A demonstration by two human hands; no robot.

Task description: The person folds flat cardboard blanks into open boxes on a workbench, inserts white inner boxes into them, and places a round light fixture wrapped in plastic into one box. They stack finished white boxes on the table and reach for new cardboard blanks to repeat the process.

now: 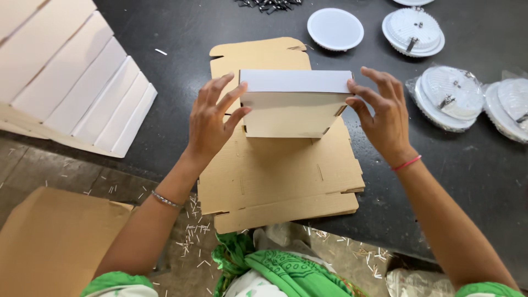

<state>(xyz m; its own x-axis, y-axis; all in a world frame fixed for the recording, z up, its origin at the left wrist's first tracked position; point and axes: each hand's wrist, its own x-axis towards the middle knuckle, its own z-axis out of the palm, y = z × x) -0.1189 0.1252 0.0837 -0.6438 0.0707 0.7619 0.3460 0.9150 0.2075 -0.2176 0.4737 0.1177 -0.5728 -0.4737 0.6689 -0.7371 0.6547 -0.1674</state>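
Fingers of the left hand (212,118) and right hand (382,113) pinch the ends of a half-folded white-and-brown cardboard box (291,104) over flat blanks (275,181) on the dark tabletop (473,165); light, creasable, best gripped at its side walls.

Bright, even daylight, soft shadows, sharp focus, slight wide-angle bending at edges.

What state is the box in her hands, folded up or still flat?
Folded up. The small box stands as a formed shape with a white top and brown walls, held between the left hand and right hand, above the flat cardboard blanks.
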